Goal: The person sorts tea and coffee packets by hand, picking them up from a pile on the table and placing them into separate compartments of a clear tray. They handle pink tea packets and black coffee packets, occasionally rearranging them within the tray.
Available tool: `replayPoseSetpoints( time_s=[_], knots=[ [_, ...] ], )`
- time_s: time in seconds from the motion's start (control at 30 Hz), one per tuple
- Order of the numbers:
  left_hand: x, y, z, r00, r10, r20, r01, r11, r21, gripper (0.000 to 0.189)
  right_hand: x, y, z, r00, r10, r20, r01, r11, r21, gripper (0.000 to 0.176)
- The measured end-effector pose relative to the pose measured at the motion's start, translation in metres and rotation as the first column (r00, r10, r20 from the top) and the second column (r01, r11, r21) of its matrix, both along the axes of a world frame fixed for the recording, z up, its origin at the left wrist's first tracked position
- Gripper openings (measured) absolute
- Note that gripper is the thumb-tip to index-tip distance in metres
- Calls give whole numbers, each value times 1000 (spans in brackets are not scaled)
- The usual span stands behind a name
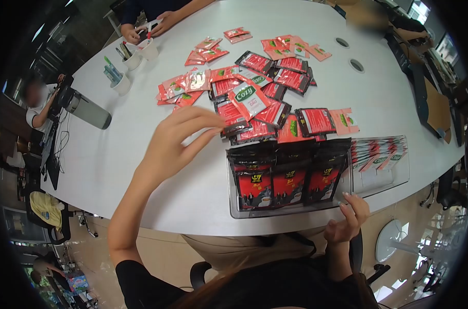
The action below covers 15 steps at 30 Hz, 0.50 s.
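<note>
My left hand (185, 136) reaches over the table at the left side of a loose pile of sachets, its fingertips beside a black-and-red sachet (229, 114). Its fingers are apart from the thumb; nothing shows between them. My right hand (348, 219), fingers partly curled and apart, is at the front edge of a clear tray (290, 211) and holds nothing. Upright black-and-red G7 sachets (288, 184) fill the tray's left part. Pink-and-white Cozy sachets (381, 154) stand in rows in its right part. A Cozy sachet (249, 100) lies on top of the pile.
Cups with pens (121, 84) and a grey bottle (89, 112) stand to the left. Across the table, a person's hands (164, 23) hold a small object. Open cardboard boxes (436, 110) are on the right. Round holes (356, 65) pierce the tabletop.
</note>
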State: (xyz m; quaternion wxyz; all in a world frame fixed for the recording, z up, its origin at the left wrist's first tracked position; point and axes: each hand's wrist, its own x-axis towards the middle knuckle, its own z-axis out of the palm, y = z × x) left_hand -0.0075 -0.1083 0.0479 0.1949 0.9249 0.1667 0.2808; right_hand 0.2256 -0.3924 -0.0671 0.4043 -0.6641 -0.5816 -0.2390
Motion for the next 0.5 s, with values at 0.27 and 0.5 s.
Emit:
replayPoseSetpoints(
  time_s=[0.27,0.5],
  knots=[
    [153,77,-53,952,-223,-212,235,971,34,53,-1,7,-2,996,-57,69,57,998,10,31],
    [228,122,-86,892,-149,-426,267,935,232,88,-2,6,-2,995,-71,63,69,997,34,28]
  ],
)
